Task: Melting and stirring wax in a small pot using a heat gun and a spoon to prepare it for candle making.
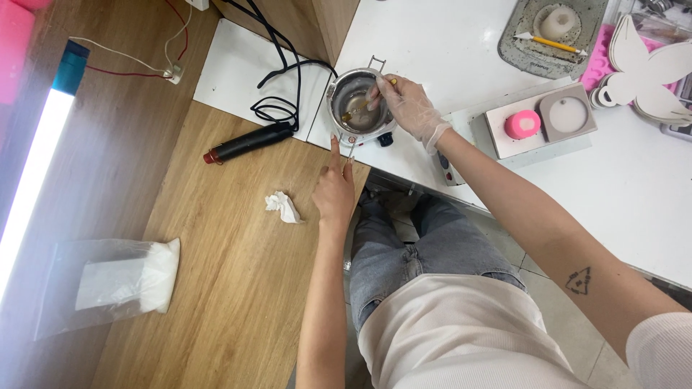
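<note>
A stick is held in a small metal pot on a white table.

The pot sits at the table's near corner. The stick is pinched inside the pot by the closed fingers of the gloved right hand. Just below the pot, the bare left hand is held empty, forefinger stretched toward the pot, other fingers curled. A heat gun lies left of the pot.

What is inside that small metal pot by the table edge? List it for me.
Inside the metal pot is a thin stick held by the gloved right hand, and a pale, glossy layer at the bottom. The fingers hide part of the interior. The left hand points at the pot.
</note>
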